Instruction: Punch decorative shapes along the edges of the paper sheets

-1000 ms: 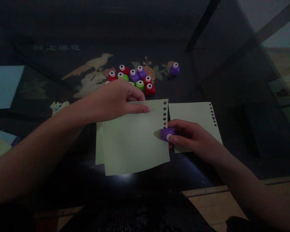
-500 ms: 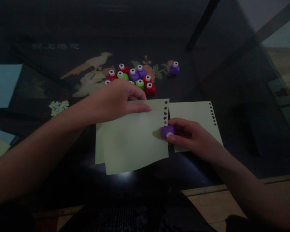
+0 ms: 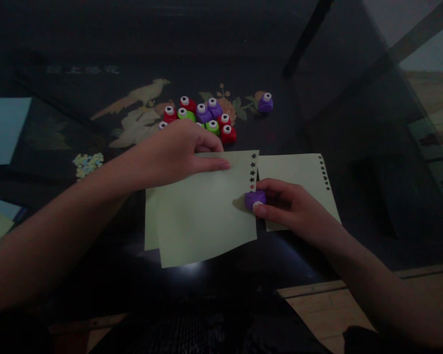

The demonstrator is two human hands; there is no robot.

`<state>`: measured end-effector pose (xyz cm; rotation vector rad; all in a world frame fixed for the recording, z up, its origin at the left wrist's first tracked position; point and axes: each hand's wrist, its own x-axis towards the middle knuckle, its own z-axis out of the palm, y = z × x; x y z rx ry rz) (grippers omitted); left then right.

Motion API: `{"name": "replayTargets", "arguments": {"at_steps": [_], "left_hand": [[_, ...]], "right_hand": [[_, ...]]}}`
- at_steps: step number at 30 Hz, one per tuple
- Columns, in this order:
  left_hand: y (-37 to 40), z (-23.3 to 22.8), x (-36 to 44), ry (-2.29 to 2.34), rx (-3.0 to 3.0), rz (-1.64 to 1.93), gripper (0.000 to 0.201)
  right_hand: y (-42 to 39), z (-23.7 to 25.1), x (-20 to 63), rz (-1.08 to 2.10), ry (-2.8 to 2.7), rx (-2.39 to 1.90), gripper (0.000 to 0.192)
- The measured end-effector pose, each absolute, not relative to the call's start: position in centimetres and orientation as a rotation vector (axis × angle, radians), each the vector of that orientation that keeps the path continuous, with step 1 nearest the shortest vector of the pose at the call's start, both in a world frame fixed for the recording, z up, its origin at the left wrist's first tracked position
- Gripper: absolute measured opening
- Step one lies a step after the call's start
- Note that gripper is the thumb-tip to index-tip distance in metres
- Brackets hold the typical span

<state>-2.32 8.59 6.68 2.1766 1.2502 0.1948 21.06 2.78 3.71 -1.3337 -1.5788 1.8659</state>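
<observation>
My left hand (image 3: 192, 152) pinches the top edge of a pale green sheet of paper (image 3: 203, 216), its thumb on top and fingers behind. A column of small punched shapes runs down that sheet's right edge. My right hand (image 3: 291, 204) is closed round a purple craft punch (image 3: 255, 200), which sits on the sheet's right edge just below the lowest hole. The thumb rests on the punch's white button. Another pale green sheet (image 3: 150, 221) shows beneath at the left. Partly under my right hand lies a third sheet (image 3: 291, 169), also with shapes punched along its right edge.
Beyond my left hand stand several red, green and purple punches (image 3: 203, 114). A lone purple punch (image 3: 266, 103) is further right. Paper cut-outs (image 3: 87, 165) lie in a small heap at left, near blue sheets (image 3: 5, 130). The dark glossy table (image 3: 221, 290) ends near my lap.
Both hands, the paper and the punch keep almost the same places. The whole view has shifted very slightly.
</observation>
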Motion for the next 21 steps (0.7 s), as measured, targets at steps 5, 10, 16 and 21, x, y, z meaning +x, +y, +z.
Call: {"name": "replayTargets", "arguments": {"at_steps": [5, 10, 16, 21], "left_hand": [[8.60, 6.67, -2.35, 1.258, 2.174, 0.186, 0.031], [8.57, 6.64, -2.35, 1.258, 2.161, 0.195, 0.032], [8.53, 6.65, -2.37, 1.255, 2.153, 0.200, 0.030], [8.51, 6.55, -2.37, 1.253, 2.149, 0.229, 0.031]], "right_hand": [[2.74, 3.71, 21.04, 1.871, -1.568, -1.348, 0.031], [2.72, 3.53, 21.00, 1.857, -1.569, -1.341, 0.030], [2.65, 3.46, 20.92, 1.835, -1.570, -1.347, 0.030], [2.62, 3.50, 20.84, 1.828, -1.564, -1.367, 0.029]]}}
